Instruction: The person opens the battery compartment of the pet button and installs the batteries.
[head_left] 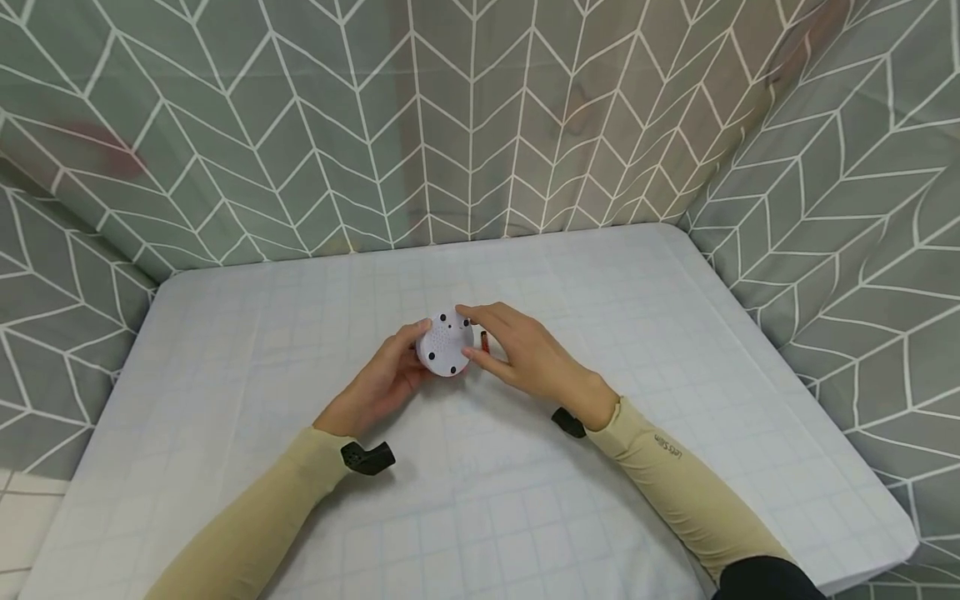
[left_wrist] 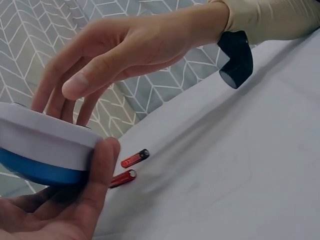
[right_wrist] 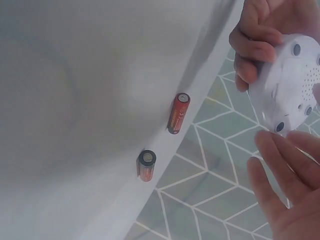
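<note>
A round white device (head_left: 446, 342) with small dark feet and a patch of tiny holes is tilted up, its underside facing the head camera. Its other half is blue, as the rim of the device (left_wrist: 45, 137) shows in the left wrist view. My left hand (head_left: 386, 379) grips it at the left edge, thumb on the rim and fingers beneath. From the right, my right hand (head_left: 536, 354) reaches over with fingers extended, fingertips right at the rim. Its thumb (left_wrist: 77, 86) hovers over the white side.
Two red and black batteries, one battery (right_wrist: 179, 114) and another battery (right_wrist: 146, 166), lie on the white cloth-covered table (head_left: 480, 500) just right of the device. Grey patterned curtains (head_left: 450, 125) hang behind and at both sides.
</note>
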